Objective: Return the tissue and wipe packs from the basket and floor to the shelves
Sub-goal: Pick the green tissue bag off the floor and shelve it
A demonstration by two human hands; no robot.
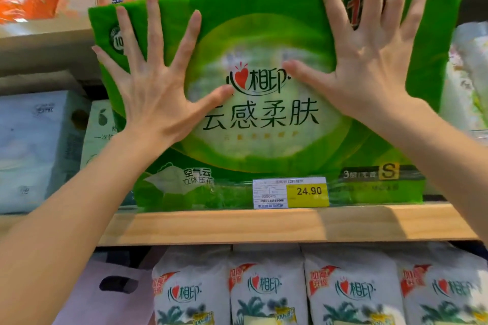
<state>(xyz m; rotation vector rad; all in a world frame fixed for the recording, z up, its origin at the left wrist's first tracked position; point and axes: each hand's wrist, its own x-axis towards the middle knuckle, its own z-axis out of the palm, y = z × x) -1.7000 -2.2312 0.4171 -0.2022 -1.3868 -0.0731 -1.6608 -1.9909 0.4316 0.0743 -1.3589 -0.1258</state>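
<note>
Both hands, left (148, 92) and right (369, 60), fingers spread flat, press green tissue pack (264, 140) at 12 o'clock; long axis 9-to-3, on shelf (264, 227), equally near.

Both bare arms reach up and forward. The left hand (155, 87) and right hand (369, 60) sit side by side, palms turned away, all 5 fingers (184, 42) of each straight and fanned wide, thumbs pointing toward each other.

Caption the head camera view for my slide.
A green tissue pack on wooden shelf, pressed by left hand and right hand.
</note>
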